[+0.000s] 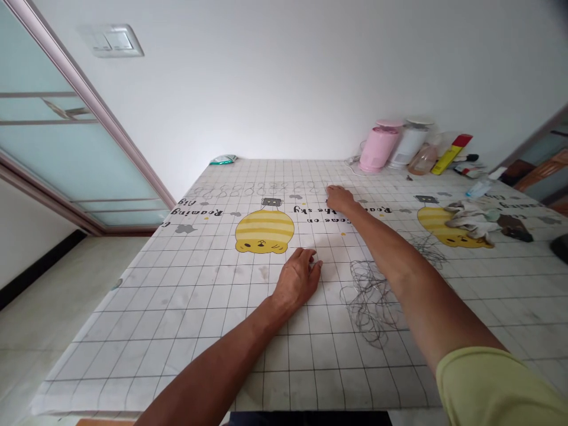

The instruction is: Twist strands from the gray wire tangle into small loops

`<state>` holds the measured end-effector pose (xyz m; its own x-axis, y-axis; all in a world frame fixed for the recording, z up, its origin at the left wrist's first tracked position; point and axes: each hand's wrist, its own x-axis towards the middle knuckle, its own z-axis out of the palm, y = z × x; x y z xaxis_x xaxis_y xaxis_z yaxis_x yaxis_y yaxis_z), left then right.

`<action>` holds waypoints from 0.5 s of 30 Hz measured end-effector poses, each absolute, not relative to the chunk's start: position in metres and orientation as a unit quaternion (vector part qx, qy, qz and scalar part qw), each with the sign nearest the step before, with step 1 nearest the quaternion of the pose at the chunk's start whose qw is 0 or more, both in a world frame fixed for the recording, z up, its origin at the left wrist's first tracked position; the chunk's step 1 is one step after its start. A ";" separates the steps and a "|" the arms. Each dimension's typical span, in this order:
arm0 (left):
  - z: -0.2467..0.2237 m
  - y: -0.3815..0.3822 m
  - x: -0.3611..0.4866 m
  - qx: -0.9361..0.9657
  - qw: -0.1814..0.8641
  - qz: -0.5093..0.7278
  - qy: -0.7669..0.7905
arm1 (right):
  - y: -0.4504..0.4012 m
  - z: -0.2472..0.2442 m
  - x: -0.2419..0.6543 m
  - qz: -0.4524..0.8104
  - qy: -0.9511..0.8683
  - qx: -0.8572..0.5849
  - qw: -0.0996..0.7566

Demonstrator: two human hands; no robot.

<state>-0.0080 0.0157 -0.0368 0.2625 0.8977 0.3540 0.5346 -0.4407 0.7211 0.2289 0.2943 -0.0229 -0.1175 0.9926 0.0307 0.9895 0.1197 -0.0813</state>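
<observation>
Well, nearest us, our left hand rests curled, its fingertips down on the smooth gridded surface; we cannot tell whether it pinches anything. Just to its right sprawls a springy tangle of thin wire, loose round loops partly under our right forearm. Farther on, our right hand lies open, palm down, beside a faint row of thin loops. Beyond that hand stand a glossy pink canister and a white cylindrical canister.
</observation>
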 end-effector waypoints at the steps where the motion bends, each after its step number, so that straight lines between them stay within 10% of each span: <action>1: -0.037 0.016 -0.008 0.759 0.239 0.380 0.472 | 0.293 -0.022 0.227 0.020 -0.745 -0.666 0.040; 15: -0.044 0.027 -0.011 0.764 0.219 0.401 0.455 | 0.203 0.057 0.298 -0.016 -0.712 -0.696 0.091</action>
<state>-0.0113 0.0275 -0.0439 0.2641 0.8715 0.4131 0.5195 -0.4894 0.7004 0.2984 0.2028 0.0571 -0.0137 0.9883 0.1521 0.9941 0.0298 -0.1041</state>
